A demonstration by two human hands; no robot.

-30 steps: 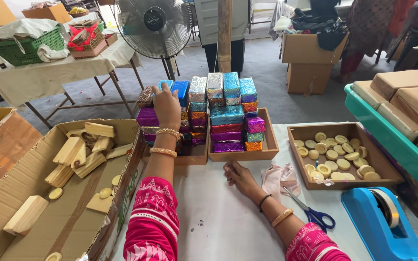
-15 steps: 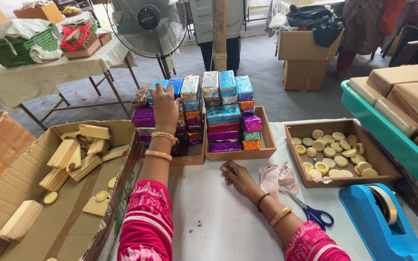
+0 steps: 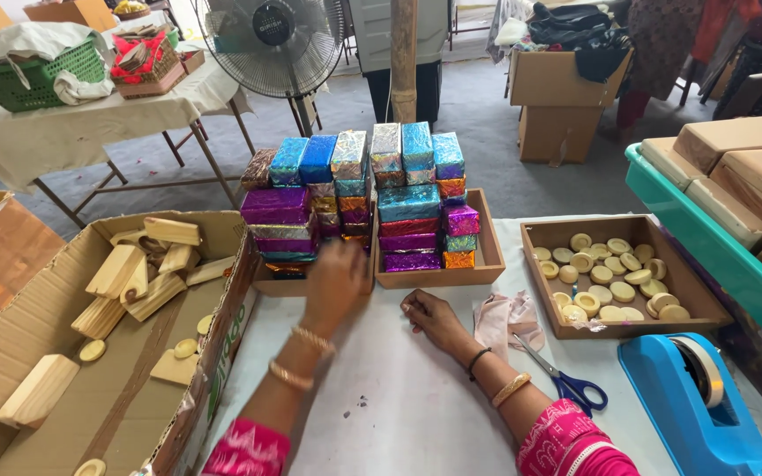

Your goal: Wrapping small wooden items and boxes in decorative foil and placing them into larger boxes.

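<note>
Head view: left hand (image 3: 337, 280) blurred, fingers' state unclear; right hand (image 3: 429, 319) fingers loosely curled, empty.

wrapped blocks (image 3: 359, 198) stacked in trays (image 3: 487, 264), scissors (image 3: 566, 381) right

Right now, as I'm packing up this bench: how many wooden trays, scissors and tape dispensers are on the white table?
Wooden trays: 3
Scissors: 1
Tape dispenser: 1
Total: 5
</note>
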